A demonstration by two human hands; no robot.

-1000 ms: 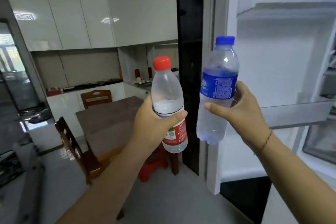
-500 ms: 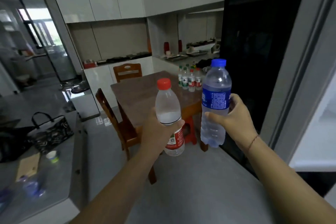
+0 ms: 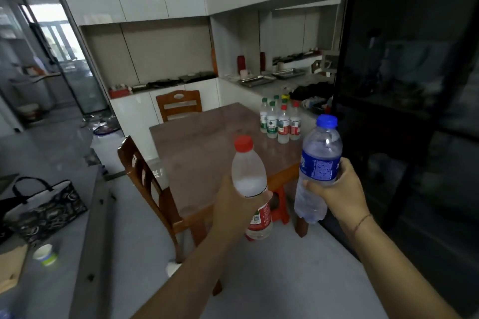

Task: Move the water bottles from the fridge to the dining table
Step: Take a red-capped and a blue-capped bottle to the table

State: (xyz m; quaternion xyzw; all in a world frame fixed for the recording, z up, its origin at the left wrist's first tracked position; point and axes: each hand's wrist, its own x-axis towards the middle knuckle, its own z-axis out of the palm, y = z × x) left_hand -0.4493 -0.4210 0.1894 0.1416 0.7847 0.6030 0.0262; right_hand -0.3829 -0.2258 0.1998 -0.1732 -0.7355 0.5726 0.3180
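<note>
Dining table (image 3: 207, 142) sits mid-scene, bare brown top, wooden chairs at its left and far sides; dark cabinet (image 3: 414, 85) fills the right. Cluster of bottles already on the table (image 3: 281, 122) stands at the far right corner, upright, touching or nearly so. Both hands loaded, held side by side but apart, in the air on the near side of the table. Left hand (image 3: 233, 204) wrapped round the middle of the red-cap bottle (image 3: 250, 179); right hand (image 3: 339, 189) wrapped round the label band of the blue-cap bottle (image 3: 320, 160). Both bottles roughly upright, caps on. Judgement: thin plastic, some heft from the water, walls flex if squeezed, possibly slick from fridge condensation. Mid-body grip is right; set them down base-first beside the cluster, without knocking it.
</note>
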